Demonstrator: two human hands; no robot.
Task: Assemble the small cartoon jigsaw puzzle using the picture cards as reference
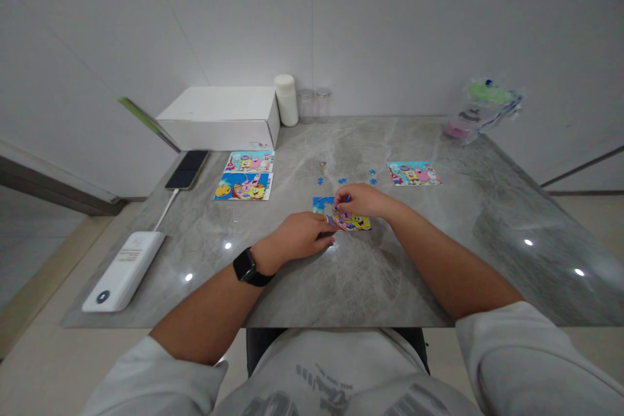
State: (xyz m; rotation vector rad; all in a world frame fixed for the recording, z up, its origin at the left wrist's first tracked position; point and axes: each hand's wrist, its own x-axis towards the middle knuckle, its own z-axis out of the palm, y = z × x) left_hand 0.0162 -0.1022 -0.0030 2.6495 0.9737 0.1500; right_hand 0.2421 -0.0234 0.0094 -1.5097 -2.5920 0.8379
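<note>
Pale shirt nearest, at the edge of a grey marbled table.
Left hand, fingers loosely extended, touches the part-built jigsaw mid-table; right hand curls over it, fingers bunched, gripping something or not, I can't tell. Loose pieces, mostly blue, just beyond.

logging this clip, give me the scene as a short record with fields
puzzle: on the table, picture with a gap
left hand: touching puzzle's near left side
right hand: over puzzle, whether it holds anything unclear
loose pieces: scattered beyond puzzle
cards: two left, one right
back: box, bottle, two jars
far right: plastic bag
left: phone, cabled to power bank
</note>
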